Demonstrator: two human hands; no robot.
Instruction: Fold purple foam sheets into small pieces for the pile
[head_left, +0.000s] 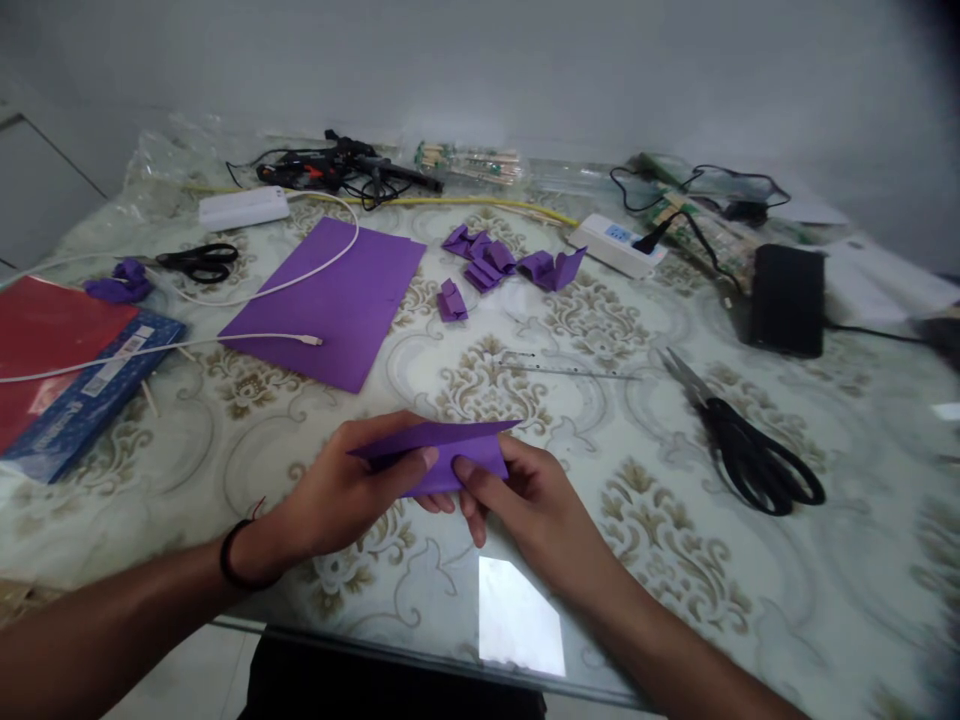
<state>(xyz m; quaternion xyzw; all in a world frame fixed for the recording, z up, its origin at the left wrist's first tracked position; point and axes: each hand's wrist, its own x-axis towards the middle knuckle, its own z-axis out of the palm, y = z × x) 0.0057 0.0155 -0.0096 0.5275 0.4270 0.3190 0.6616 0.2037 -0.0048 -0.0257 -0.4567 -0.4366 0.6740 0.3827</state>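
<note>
A small folded piece of purple paper (450,455) is held up above the near part of the table. My left hand (352,490) closes on its left side, thumb on the near face. My right hand (529,495) pinches the right side, and its thumb presses close to the left one. The upper flap stands up along the fold and points to the right. Fingers behind the paper are partly hidden. Larger purple sheets (337,290) lie flat beyond my left hand. Several small folded purple paper pieces (487,262) sit further back.
Black-handled scissors (757,455) lie at the right, a thin metal ruler (570,372) at mid-table. At the left are a red and blue paper packet (82,370), a second pair of scissors (199,262) and a white cable (262,338). A power strip (619,246) and black phone (787,300) stand further back.
</note>
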